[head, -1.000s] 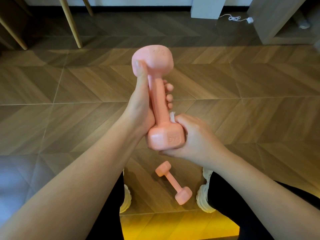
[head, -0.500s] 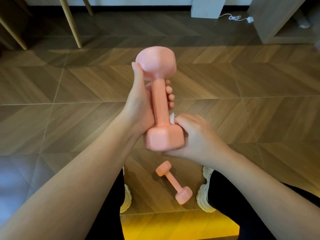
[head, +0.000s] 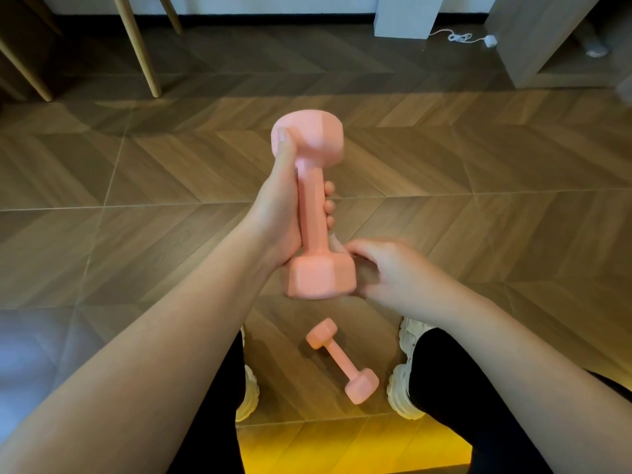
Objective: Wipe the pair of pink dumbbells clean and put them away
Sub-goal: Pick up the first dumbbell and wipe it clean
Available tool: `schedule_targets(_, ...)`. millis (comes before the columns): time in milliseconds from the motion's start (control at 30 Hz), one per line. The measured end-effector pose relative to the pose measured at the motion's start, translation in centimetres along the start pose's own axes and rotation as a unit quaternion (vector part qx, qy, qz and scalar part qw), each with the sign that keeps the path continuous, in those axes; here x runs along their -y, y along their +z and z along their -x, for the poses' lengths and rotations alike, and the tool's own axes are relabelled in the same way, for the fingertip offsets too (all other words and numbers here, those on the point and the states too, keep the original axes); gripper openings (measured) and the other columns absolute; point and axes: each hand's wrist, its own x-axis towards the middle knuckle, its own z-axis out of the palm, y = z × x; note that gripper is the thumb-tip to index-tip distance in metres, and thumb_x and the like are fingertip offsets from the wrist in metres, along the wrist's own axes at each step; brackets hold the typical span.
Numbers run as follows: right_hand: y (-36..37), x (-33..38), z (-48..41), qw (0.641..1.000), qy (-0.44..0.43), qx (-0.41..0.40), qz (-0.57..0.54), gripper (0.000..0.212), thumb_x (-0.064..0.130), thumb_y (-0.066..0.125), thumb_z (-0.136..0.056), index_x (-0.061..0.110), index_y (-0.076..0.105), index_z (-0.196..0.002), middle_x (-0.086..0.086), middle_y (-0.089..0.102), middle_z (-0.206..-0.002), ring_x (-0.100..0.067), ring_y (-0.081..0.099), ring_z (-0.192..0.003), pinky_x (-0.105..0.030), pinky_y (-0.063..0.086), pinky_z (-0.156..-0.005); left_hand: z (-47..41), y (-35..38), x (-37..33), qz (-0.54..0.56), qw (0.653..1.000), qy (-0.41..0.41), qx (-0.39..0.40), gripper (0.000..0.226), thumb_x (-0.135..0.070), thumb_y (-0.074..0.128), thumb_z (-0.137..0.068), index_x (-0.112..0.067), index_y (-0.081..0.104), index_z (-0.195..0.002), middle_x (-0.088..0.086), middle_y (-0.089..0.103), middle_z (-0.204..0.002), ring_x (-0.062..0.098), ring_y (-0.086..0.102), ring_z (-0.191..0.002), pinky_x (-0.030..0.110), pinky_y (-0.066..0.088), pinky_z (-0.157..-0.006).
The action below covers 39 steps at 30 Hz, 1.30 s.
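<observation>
My left hand [head: 277, 213] grips the handle of a pink dumbbell [head: 313, 213] and holds it nearly upright in front of me, thumb pressed against its top head. My right hand [head: 393, 271] is at the right side of the dumbbell's lower head, fingers closed on a small white wipe [head: 337, 241] of which only a sliver shows. The hand is blurred. A second pink dumbbell [head: 342, 360] lies on the wooden floor between my feet, untouched.
My white shoes [head: 403, 388] stand on either side of the lying dumbbell. Wooden furniture legs [head: 136, 46] rise at the far left. A white post [head: 405, 15] and a white cable [head: 461, 37] are at the back, with a low wooden shelf unit [head: 547, 46] at the far right.
The held dumbbell has turned in my left hand, showing other faces of its heads. My right hand has slid outward along the lower head with the wipe.
</observation>
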Motion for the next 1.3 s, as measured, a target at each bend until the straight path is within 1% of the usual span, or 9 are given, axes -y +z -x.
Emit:
schedule_targets(200, -0.6, -2.0, 0.1, 0.975, 0.161, -0.103, -0.11, 0.022, 0.017, 0.065, -0.091, 0.014, 0.065, -0.07, -0.004, 0.065, -0.066, -0.011, 0.056, -0.061, -0.028, 0.042, -0.06, -0.5, -0.8, 0.9, -0.123, 0.991, -0.016, -0.053, 0.061, -0.066, 0.044, -0.094, -0.01, 0.064, -0.107, 0.0, 0.058, -0.075, 0.015, 0.054, -0.06, 0.029, 0.047, -0.056)
schedule_targets(300, -0.7, -1.7, -0.4, 0.933, 0.22, -0.166, -0.23, 0.034, 0.022, 0.062, -0.093, 0.001, 0.056, -0.067, -0.004, 0.043, -0.061, -0.013, 0.04, -0.061, -0.028, 0.031, -0.059, -0.4, -0.4, 1.6, -0.153, 0.986, -0.029, -0.058, 0.025, -0.031, 0.051, -0.101, -0.008, 0.061, -0.101, 0.004, 0.058, -0.082, 0.015, 0.056, -0.06, 0.027, 0.047, -0.051)
schedule_targets(400, -0.3, -1.4, -0.8, 0.892, 0.261, -0.177, -0.325, 0.028, 0.02, 0.061, -0.095, -0.005, 0.068, -0.087, -0.006, 0.057, -0.075, -0.017, 0.05, -0.071, -0.03, 0.04, -0.069, -0.4, -0.1, 2.3, -0.181, 0.981, -0.034, -0.067, 0.012, -0.01, 0.049, -0.101, -0.008, 0.059, -0.095, 0.007, 0.057, -0.083, 0.015, 0.056, -0.062, 0.027, 0.048, -0.047)
schedule_targets(567, 0.1, -0.8, -1.7, 0.776, 0.331, -0.163, -0.511, 0.01, 0.006, 0.059, -0.095, 0.006, 0.069, -0.096, -0.006, 0.07, -0.08, -0.01, 0.062, -0.062, -0.02, 0.047, -0.047, -0.3, 0.2, 2.9, -0.254, 0.963, -0.023, -0.08, 0.006, -0.012, 0.06, -0.097, -0.014, 0.063, -0.092, 0.009, 0.059, -0.076, 0.018, 0.054, -0.056, 0.028, 0.051, -0.048)
schedule_targets(767, 0.1, -0.5, -2.1, 0.647, 0.302, -0.121, -0.69, 0.011, 0.004, 0.056, -0.094, 0.0, 0.064, -0.087, -0.005, 0.057, -0.062, -0.009, 0.053, -0.047, -0.018, 0.046, -0.042, 0.2, 0.6, 3.1, -0.329, 0.943, -0.02, -0.031, 0.021, -0.004, 0.051, -0.097, -0.012, 0.069, -0.105, 0.022, 0.068, -0.099, 0.028, 0.059, -0.083, 0.047, 0.055, -0.079)
schedule_targets(867, 0.5, -0.7, -2.1, 0.656, 0.29, -0.12, -0.686, 0.013, 0.013, 0.064, -0.092, 0.004, 0.066, -0.083, -0.001, 0.052, -0.056, -0.007, 0.049, -0.045, -0.018, 0.041, -0.04, 0.3, 0.8, 3.0, -0.357, 0.934, -0.017, -0.003, 0.036, 0.004, 0.043, -0.095, -0.012, 0.068, -0.116, 0.013, 0.068, -0.094, 0.025, 0.06, -0.083, 0.036, 0.05, -0.075)
schedule_targets(1000, 1.2, -1.2, -2.0, 0.7, 0.291, -0.159, -0.633, 0.032, 0.016, 0.069, -0.089, 0.005, 0.066, -0.059, -0.002, 0.045, -0.043, -0.009, 0.041, -0.04, -0.019, 0.035, -0.039, 0.5, 0.9, 3.3, -0.409, 0.911, -0.034, 0.047, 0.05, 0.006, 0.042, -0.093, -0.02, 0.062, -0.131, 0.019, 0.067, -0.117, 0.032, 0.064, -0.104, 0.048, 0.05, -0.098)
schedule_targets(1100, 1.1, -1.4, -1.8, 0.717, 0.276, -0.191, -0.611, 0.041, 0.021, 0.066, -0.092, -0.003, 0.061, -0.059, -0.005, 0.046, -0.038, -0.011, 0.041, -0.039, -0.022, 0.035, -0.045, 0.4, 1.1, 3.4, -0.392, 0.917, -0.03, 0.073, 0.046, 0.002, 0.047, -0.096, -0.02, 0.058, -0.134, 0.017, 0.067, -0.117, 0.026, 0.067, -0.104, 0.045, 0.052, -0.098)
schedule_targets(1300, -0.6, -1.4, -1.6, 0.756, 0.203, -0.199, -0.589, 0.059, 0.021, 0.06, -0.096, 0.001, 0.047, -0.042, -0.01, 0.076, -0.106, -0.013, 0.046, -0.049, -0.023, 0.039, -0.053, 0.3, 0.4, 3.7, -0.514, 0.856, -0.037, 0.044, 0.057, -0.047, 0.067, -0.087, -0.024, 0.038, -0.13, -0.006, 0.076, -0.095, 0.013, 0.07, -0.093, 0.036, 0.055, -0.082)
